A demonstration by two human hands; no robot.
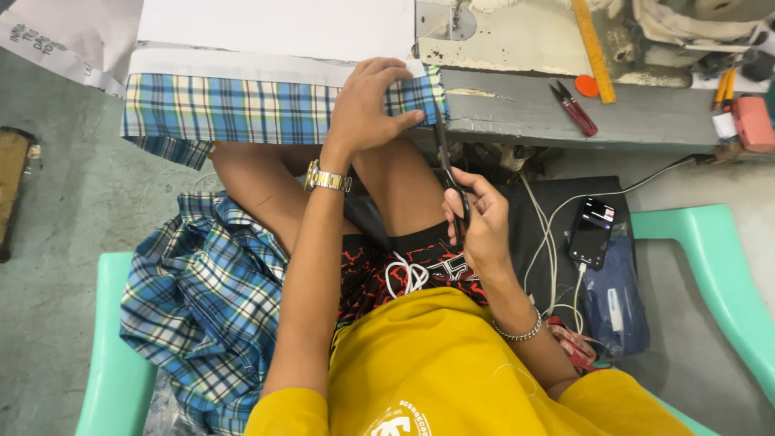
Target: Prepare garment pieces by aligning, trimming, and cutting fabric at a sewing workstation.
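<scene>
My left hand [370,105] presses down on the right end of a blue plaid fabric strip [242,109] lying along the edge of the grey table [565,117]. My right hand [483,218] grips black scissors [446,165], blades pointing up toward the fabric's right edge beside my left fingers. The strip lies partly under a white paper pattern [274,32]. A wristwatch is on my left wrist, a chain bracelet on my right.
More plaid cloth [202,307] is heaped on my left thigh and the green plastic chair [702,242]. Red thread snips [575,109], an orange disc [587,85], a yellow ruler [594,48] and a sewing machine base lie on the table. A phone [592,232] with cables rests at right.
</scene>
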